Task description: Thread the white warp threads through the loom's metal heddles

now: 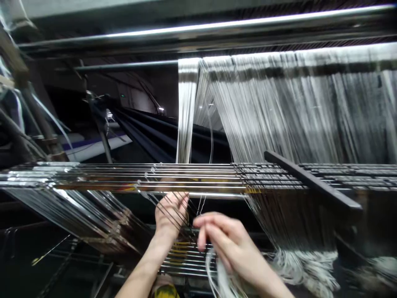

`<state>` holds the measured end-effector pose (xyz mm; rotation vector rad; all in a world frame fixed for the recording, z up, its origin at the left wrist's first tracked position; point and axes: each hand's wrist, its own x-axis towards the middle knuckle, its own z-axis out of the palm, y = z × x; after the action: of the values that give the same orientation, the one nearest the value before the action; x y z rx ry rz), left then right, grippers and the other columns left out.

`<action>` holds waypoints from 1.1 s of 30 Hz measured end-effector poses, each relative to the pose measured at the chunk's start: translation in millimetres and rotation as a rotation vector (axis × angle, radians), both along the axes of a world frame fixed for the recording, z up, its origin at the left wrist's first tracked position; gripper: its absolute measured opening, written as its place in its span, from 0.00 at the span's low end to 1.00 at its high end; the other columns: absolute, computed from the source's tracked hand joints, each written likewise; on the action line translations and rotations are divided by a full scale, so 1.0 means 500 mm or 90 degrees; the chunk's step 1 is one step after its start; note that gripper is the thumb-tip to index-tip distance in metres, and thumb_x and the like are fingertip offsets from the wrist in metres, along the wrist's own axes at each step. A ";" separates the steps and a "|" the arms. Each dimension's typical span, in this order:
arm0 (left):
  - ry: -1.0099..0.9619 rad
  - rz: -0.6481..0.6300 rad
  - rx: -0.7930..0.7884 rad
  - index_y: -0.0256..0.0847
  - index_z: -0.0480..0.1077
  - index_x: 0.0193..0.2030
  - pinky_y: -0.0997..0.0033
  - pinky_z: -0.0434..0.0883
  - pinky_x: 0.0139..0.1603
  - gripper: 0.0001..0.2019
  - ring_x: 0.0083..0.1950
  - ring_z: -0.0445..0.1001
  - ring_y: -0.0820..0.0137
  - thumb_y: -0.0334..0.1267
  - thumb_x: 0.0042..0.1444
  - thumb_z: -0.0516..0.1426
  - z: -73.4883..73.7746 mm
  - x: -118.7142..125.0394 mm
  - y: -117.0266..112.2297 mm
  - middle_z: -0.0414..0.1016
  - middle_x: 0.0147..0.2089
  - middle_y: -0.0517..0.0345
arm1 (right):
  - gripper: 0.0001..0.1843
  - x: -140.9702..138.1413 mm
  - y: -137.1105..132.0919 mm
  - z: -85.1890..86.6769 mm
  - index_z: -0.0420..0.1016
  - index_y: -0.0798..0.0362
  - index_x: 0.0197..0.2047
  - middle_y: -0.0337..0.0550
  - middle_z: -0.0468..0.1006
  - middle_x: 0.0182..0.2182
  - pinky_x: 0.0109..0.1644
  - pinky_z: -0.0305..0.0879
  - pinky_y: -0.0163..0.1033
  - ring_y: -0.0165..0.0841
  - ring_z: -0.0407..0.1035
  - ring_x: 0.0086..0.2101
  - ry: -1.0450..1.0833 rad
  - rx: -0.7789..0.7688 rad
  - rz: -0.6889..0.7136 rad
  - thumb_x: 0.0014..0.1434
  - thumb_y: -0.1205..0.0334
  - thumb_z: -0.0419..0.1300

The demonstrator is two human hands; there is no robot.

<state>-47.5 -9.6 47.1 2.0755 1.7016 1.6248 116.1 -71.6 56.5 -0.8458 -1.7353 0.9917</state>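
My left hand [171, 213] reaches up behind several slanting dark heddle wires [151, 198], just under the loom's horizontal bars [198, 176]. Its fingers are closed near a narrow bundle of pale warp threads [187, 111] that hangs from above; what they grip is hidden. Beside it, to the right, my right hand [228, 238] is closed, thumb and forefinger pinched together. White threads [223, 277] trail down from beneath its palm. A thin looped strand [201, 205] shows just above its fingertips.
A wide sheet of pale warp threads [294, 111] hangs at the right, ending in a knotted tangle [307, 269]. A dark flat bar [313, 180] slants across the frames. Bunched metal heddles [108, 223] stand at the left. A shiny roller [217, 31] spans the top.
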 end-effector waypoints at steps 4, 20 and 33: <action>0.065 -0.036 0.025 0.41 0.73 0.43 0.65 0.68 0.50 0.13 0.45 0.74 0.65 0.32 0.54 0.51 -0.013 -0.006 -0.002 0.77 0.43 0.52 | 0.14 -0.052 0.128 0.008 0.71 0.56 0.22 0.36 0.68 0.14 0.13 0.49 0.28 0.21 0.52 0.11 0.077 -0.134 -0.201 0.54 0.56 0.56; 0.290 0.185 -0.006 0.38 0.74 0.37 0.68 0.71 0.37 0.11 0.35 0.74 0.64 0.34 0.55 0.50 0.019 0.004 -0.013 0.76 0.34 0.50 | 0.18 -0.024 0.156 -0.019 0.73 0.59 0.31 0.31 0.60 0.07 0.13 0.50 0.29 0.24 0.51 0.08 0.041 -0.123 -0.215 0.51 0.53 0.52; -0.277 -0.157 -0.101 0.36 0.62 0.52 0.73 0.73 0.27 0.17 0.27 0.75 0.71 0.40 0.59 0.47 -0.092 0.074 -0.007 0.76 0.31 0.55 | 0.18 0.033 0.168 -0.055 0.74 0.53 0.24 0.33 0.59 0.08 0.18 0.53 0.34 0.28 0.55 0.12 -0.086 0.010 -0.299 0.56 0.52 0.52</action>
<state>-10.7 -13.0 1.2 1.6290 1.3264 1.6468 132.5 12.5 28.8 -1.2618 -1.5477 0.6155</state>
